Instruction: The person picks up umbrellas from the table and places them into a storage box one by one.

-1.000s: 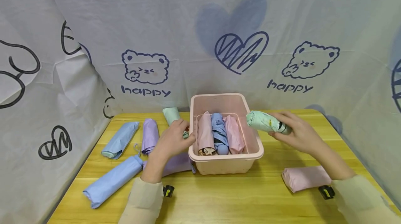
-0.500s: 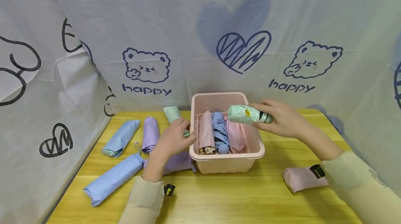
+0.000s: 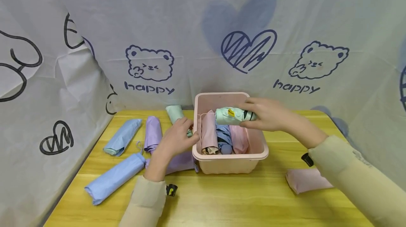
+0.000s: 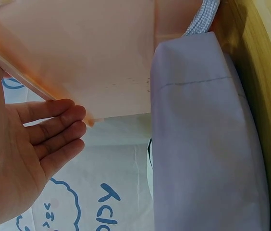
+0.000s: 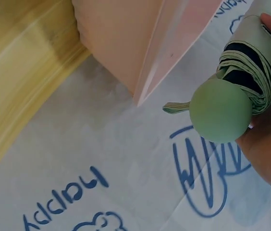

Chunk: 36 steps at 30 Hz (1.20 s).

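My right hand holds a mint-green folded umbrella by its handle end, above the pink plastic bin. In the right wrist view the umbrella's round green knob and wrist strap show. Inside the bin lie a dusty-pink umbrella, a blue umbrella with dark bands, and a pink umbrella. My left hand is at the bin's left rim, its fingers nearly straight and side by side. Just how its thumb meets the rim is hard to tell.
Left of the bin lie a mint umbrella, a purple umbrella, another purple umbrella partly behind my left arm, and two blue umbrellas. A pale pink umbrella lies at right. Printed cloth hangs behind the table.
My right hand has carried the mint-green umbrella leftward, from beside the bin's right rim to over the umbrellas inside. The left hand has stayed at the left rim.
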Each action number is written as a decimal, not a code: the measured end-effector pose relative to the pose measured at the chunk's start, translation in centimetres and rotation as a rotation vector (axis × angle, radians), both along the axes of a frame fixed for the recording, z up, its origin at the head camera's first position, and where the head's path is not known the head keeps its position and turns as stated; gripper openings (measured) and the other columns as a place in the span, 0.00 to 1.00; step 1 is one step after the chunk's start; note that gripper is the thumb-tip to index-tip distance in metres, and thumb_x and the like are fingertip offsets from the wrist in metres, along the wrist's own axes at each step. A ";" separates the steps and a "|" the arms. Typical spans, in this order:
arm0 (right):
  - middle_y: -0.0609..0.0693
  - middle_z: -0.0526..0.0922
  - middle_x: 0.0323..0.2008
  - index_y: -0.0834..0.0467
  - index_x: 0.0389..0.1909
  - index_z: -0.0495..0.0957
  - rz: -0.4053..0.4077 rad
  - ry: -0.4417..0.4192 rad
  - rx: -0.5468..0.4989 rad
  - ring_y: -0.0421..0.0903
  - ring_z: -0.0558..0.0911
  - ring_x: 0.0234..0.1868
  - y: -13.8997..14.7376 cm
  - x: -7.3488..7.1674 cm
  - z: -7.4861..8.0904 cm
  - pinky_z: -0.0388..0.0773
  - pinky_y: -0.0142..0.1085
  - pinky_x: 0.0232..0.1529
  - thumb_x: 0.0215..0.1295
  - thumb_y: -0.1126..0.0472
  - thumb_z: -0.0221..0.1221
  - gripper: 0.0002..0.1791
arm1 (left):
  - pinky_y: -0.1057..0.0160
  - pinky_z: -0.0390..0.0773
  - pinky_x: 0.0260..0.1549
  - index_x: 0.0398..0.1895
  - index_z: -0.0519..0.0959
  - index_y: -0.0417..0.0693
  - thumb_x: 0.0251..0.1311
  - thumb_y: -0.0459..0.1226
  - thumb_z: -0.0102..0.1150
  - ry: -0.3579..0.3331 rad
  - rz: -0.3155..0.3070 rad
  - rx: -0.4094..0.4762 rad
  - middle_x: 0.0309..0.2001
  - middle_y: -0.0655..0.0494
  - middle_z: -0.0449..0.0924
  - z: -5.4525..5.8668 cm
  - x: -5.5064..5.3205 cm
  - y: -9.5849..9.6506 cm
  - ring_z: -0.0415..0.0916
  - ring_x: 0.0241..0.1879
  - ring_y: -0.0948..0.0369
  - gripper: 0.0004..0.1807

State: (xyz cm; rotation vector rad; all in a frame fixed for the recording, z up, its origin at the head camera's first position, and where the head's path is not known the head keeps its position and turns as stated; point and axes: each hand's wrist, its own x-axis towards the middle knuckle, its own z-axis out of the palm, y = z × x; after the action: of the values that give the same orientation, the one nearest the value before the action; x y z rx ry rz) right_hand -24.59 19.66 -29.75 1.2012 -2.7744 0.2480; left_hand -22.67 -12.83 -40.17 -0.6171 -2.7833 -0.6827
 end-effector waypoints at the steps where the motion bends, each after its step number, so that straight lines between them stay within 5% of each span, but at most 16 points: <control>1: 0.54 0.81 0.49 0.53 0.65 0.80 0.004 -0.003 0.014 0.48 0.78 0.39 -0.4 -0.1 0.0 0.77 0.43 0.37 0.63 0.48 0.67 0.30 | 0.54 0.76 0.41 0.46 0.79 0.45 0.62 0.50 0.52 0.004 0.000 -0.001 0.44 0.48 0.77 0.0 0.0 0.0 0.71 0.42 0.55 0.20; 14: 0.54 0.83 0.47 0.53 0.63 0.81 0.056 -0.014 0.205 0.49 0.80 0.40 -4.4 -0.7 -0.9 0.80 0.45 0.36 0.62 0.46 0.67 0.29 | 0.55 0.76 0.39 0.43 0.78 0.46 0.62 0.50 0.52 0.004 0.004 -0.007 0.43 0.47 0.78 0.2 -0.1 -0.1 0.71 0.41 0.55 0.18; 22: 0.54 0.84 0.50 0.54 0.61 0.82 0.083 -0.081 0.320 0.49 0.80 0.45 -6.0 -0.5 -2.6 0.80 0.47 0.47 0.64 0.45 0.66 0.28 | 0.55 0.76 0.38 0.43 0.79 0.46 0.62 0.51 0.52 0.004 0.013 -0.023 0.40 0.55 0.74 0.1 -0.1 0.0 0.71 0.40 0.56 0.19; 29: 0.53 0.85 0.53 0.52 0.65 0.80 0.084 -0.118 0.407 0.53 0.82 0.51 -6.9 0.0 -4.2 0.74 0.54 0.60 0.68 0.41 0.63 0.29 | 0.54 0.76 0.38 0.44 0.79 0.44 0.62 0.50 0.52 -0.009 0.011 -0.022 0.41 0.51 0.75 0.1 0.0 0.0 0.71 0.41 0.55 0.20; 36: 0.47 0.84 0.40 0.53 0.54 0.83 0.079 -0.283 0.383 0.44 0.79 0.39 -7.5 0.0 -5.2 0.80 0.46 0.46 0.68 0.47 0.64 0.19 | 0.54 0.77 0.40 0.44 0.78 0.46 0.63 0.50 0.52 -0.003 0.006 -0.021 0.42 0.50 0.76 0.2 -0.1 0.0 0.71 0.41 0.54 0.19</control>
State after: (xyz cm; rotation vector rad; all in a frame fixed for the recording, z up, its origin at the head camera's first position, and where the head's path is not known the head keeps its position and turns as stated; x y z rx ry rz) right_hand -24.56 12.13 -34.98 1.4615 -3.1232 -0.1266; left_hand -22.81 -12.82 -40.02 -0.6116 -2.7972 -0.6549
